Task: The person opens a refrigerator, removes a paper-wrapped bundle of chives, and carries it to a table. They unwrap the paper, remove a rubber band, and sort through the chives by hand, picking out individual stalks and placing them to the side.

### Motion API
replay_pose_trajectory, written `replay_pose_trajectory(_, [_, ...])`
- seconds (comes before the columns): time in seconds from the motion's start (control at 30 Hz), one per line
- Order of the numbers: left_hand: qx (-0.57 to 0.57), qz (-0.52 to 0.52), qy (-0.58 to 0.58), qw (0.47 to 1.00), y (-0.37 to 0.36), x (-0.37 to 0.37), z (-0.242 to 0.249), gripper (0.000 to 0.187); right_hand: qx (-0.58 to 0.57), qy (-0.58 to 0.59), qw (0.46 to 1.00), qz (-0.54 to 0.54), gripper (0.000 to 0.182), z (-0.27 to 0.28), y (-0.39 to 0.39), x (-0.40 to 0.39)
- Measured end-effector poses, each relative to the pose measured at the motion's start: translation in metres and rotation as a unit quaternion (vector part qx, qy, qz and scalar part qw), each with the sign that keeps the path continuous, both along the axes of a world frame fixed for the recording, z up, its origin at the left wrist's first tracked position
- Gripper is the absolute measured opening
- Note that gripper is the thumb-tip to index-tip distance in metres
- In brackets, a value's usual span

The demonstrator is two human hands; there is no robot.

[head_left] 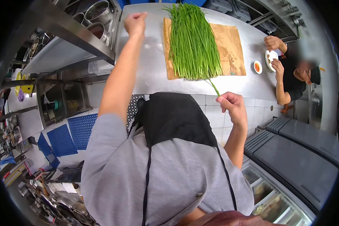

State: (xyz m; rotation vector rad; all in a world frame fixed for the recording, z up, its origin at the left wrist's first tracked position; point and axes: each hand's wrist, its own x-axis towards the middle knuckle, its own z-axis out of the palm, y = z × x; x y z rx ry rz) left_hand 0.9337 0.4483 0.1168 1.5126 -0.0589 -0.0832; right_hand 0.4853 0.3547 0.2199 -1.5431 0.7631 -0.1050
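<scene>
A big bundle of long green chives (194,41) lies on a brown cutting board (229,47) on the steel table (147,71) in front of me. My right hand (231,105) is held near the table's front edge, pinching a single chive stalk (214,87) by its end. That stalk points back toward the bundle. My left hand (135,22) is raised over the left side of the table, beside the bundle, with the fingers pinched together. Nothing shows in it.
Another person (295,75) sits at the table's right end, hands on a white plate (271,58), next to a small sauce dish (257,66). Metal pots (98,13) and steel shelves (64,49) stand at left. Blue floor mats (69,137) lie below; glass-lidded chest units (290,177) sit at right.
</scene>
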Motion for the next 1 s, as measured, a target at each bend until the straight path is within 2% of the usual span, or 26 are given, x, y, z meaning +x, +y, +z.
replay_pose_trajectory(0.07, [-0.020, 0.007, -0.036, 0.999, 0.021, -0.018, 0.025, 0.019, -0.012, -0.002, 1.000, -0.026, 0.018, 0.001, 0.003, 0.015])
replay_pose_trajectory(0.13, [0.036, -0.139, 0.022, 0.989, 0.041, -0.062, 0.056, 0.021, -0.009, -0.034, 0.997, -0.062, 0.018, 0.006, 0.007, 0.037])
replay_pose_trajectory(0.17, [0.083, -0.285, 0.054, 0.953, 0.048, -0.090, 0.070, 0.025, -0.011, -0.053, 0.996, -0.076, 0.018, 0.009, 0.009, 0.050])
replay_pose_trajectory(0.2, [0.128, -0.423, 0.084, 0.893, 0.049, -0.120, 0.084, 0.028, -0.014, -0.071, 0.993, -0.090, 0.017, 0.013, 0.011, 0.063])
replay_pose_trajectory(0.27, [0.074, -0.542, 0.210, 0.811, 0.049, -0.174, 0.103, 0.031, -0.065, -0.071, 0.994, -0.054, 0.018, 0.021, 0.013, 0.086])
replay_pose_trajectory(0.37, [-0.073, -0.454, 0.214, 0.862, 0.037, -0.204, 0.096, 0.029, -0.123, -0.071, 0.990, 0.003, 0.019, 0.018, 0.018, 0.104])
replay_pose_trajectory(0.57, [-0.120, -0.349, 0.250, 0.895, 0.032, -0.199, 0.093, 0.018, -0.127, -0.077, 0.989, 0.020, 0.021, -0.001, 0.035, 0.105])
replay_pose_trajectory(0.67, [-0.134, -0.306, 0.169, 0.927, 0.020, -0.157, 0.103, 0.016, -0.145, -0.030, 0.987, 0.067, 0.023, -0.012, 0.040, 0.092])
replay_pose_trajectory(0.73, [-0.111, -0.281, 0.060, 0.951, 0.009, -0.109, 0.116, 0.020, -0.185, -0.014, 0.981, 0.062, 0.026, -0.023, 0.038, 0.082])
replay_pose_trajectory(0.8, [-0.040, -0.287, -0.062, 0.955, 0.008, -0.057, 0.132, 0.023, -0.239, -0.008, 0.969, 0.066, 0.030, -0.035, 0.030, 0.073])
replay_pose_trajectory(0.9, [0.044, -0.220, -0.139, 0.964, 0.009, -0.023, 0.160, 0.015, -0.213, 0.021, 0.976, 0.041, 0.034, -0.045, 0.023, 0.061])
replay_pose_trajectory(1.0, [0.303, -0.230, -0.191, 0.905, 0.025, 0.015, 0.114, 0.027, -0.225, 0.044, 0.973, 0.030, 0.039, -0.046, 0.019, 0.055])
